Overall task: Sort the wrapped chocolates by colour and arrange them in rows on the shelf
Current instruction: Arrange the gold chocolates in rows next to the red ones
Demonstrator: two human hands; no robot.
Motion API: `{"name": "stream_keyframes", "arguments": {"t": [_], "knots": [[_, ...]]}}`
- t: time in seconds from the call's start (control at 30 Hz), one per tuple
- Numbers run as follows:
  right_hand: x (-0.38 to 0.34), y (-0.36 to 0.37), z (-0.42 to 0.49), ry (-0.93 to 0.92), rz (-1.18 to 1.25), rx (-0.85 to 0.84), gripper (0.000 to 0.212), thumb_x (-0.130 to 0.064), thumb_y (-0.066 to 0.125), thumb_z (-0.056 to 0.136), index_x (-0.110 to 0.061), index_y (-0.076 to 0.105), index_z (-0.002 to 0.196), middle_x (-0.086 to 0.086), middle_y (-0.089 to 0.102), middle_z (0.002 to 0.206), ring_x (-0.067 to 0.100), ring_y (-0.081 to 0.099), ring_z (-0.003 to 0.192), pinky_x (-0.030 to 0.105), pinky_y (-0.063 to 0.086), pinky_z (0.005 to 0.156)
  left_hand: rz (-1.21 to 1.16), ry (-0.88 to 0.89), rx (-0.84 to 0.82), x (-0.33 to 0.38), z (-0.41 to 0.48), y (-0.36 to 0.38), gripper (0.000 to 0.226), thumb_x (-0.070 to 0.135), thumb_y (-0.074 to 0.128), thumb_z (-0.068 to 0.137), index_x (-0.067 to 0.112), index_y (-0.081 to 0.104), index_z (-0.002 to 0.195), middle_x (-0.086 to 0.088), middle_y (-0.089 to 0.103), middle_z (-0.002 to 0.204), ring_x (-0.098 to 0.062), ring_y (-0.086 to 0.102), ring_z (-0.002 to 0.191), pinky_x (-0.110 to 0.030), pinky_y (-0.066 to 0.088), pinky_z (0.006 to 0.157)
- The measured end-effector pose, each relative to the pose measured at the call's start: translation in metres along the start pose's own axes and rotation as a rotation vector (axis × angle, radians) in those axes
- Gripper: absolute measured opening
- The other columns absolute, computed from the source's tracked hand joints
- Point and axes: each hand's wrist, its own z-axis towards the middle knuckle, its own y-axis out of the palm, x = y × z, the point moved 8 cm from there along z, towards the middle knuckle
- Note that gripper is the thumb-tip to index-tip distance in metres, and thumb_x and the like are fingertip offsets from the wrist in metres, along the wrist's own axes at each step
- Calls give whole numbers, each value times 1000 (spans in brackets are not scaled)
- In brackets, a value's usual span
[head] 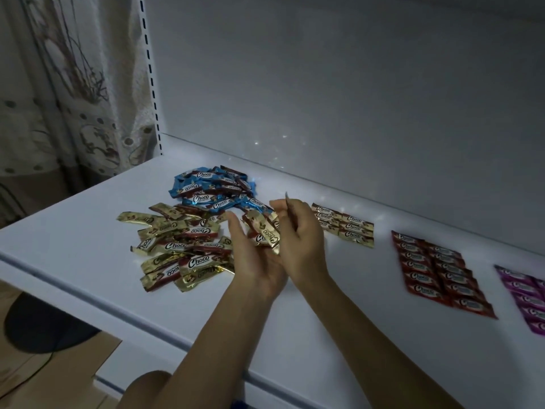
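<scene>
A loose heap of gold-wrapped chocolates (pixel 177 249) lies on the white shelf (pixel 73 231), with a heap of blue-wrapped chocolates (pixel 212 190) behind it. My left hand (pixel 250 261) is turned palm up, its fingers fairly straight, and a few gold chocolates (pixel 267 234) lie in the palm. My right hand (pixel 300 234) is right beside it and pinches a wrapper seen edge-on, whose tip (pixel 286 196) sticks up above the fingers. A short gold row (pixel 345 225) lies flat to the right of my hands. Farther right lie the neat red rows (pixel 439 273) and purple rows (pixel 528 296).
The shelf's back panel (pixel 324 98) rises close behind the rows. A slotted upright (pixel 150 75) and a patterned curtain (pixel 73 84) stand at the left. The shelf's front edge (pixel 147 323) runs diagonally below my arms, with the floor and a dark round object (pixel 38 323) beneath.
</scene>
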Motion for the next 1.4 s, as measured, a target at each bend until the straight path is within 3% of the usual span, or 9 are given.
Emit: {"name": "stream_keyframes", "arguments": {"t": [0.2, 0.3, 0.4, 0.5, 0.6, 0.87, 1.0, 1.17, 1.4], "knots": [[6, -13, 2, 97, 155, 54, 18, -7, 46, 98, -15, 62, 95, -5, 64, 80, -2, 61, 71, 14, 49, 70, 216, -64, -7, -10, 0, 1, 30, 12, 52, 96, 8, 58, 125, -10, 71, 100, -19, 70, 91, -29, 59, 67], [9, -34, 4, 126, 127, 39, 20, -8, 47, 98, -19, 62, 90, -3, 60, 63, 6, 56, 56, 25, 51, 58, 273, -61, 10, -13, -2, 1, 27, 17, 54, 97, 10, 57, 123, -8, 69, 98, -19, 69, 82, -36, 58, 71], [23, -63, 9, 172, -91, 60, 17, -13, 50, 96, -19, 63, 86, -10, 59, 70, 6, 55, 63, 42, 56, 71, 344, -18, 61, -15, -4, 0, 34, 17, 56, 97, 5, 54, 128, -8, 65, 94, -14, 64, 68, -29, 56, 57], [38, -84, 4, 162, -453, 62, 19, -25, 47, 97, -12, 59, 90, -4, 55, 74, 19, 55, 72, 33, 45, 65, 266, -31, 91, -11, -7, 1, 20, 22, 55, 97, 5, 59, 107, -5, 62, 70, -10, 58, 50, -20, 51, 47], [57, -89, -9, 179, -703, -61, 5, -28, 59, 91, -24, 60, 93, -10, 57, 82, 14, 56, 80, 27, 39, 67, 236, -17, 87, -7, -5, -1, 27, 29, 56, 97, 7, 57, 112, -2, 59, 73, -9, 54, 54, -19, 50, 47], [66, -91, -17, 152, -443, -142, 35, -21, 77, 74, -30, 60, 104, -8, 56, 86, 7, 52, 72, 26, 45, 70, 308, 7, 75, -8, -3, -3, 37, 26, 58, 96, 8, 51, 127, -3, 58, 81, -9, 53, 62, -21, 52, 52], [65, -90, -22, 122, -396, -234, 42, -21, 79, 73, -34, 57, 107, -9, 55, 108, 2, 52, 85, 9, 40, 74, 332, 3, 81, -8, -5, -3, 34, 27, 58, 96, 7, 53, 123, -2, 61, 81, -9, 55, 62, -19, 52, 52], [65, -86, -25, 136, -418, -365, 70, -47, 86, 58, -37, 56, 121, -12, 50, 127, 4, 47, 117, 27, 37, 98, 329, -11, 73, -9, -10, 0, 25, 27, 55, 97, 7, 57, 112, -2, 62, 79, -9, 57, 65, -19, 53, 57], [62, -89, -23, 69, -523, -383, 22, -29, 78, 74, -36, 66, 92, -12, 55, 105, 7, 52, 105, 36, 40, 98, 328, -3, 84, -8, -7, -1, 30, 27, 57, 97, 8, 55, 120, -2, 64, 82, -9, 60, 63, -20, 54, 57]]}}
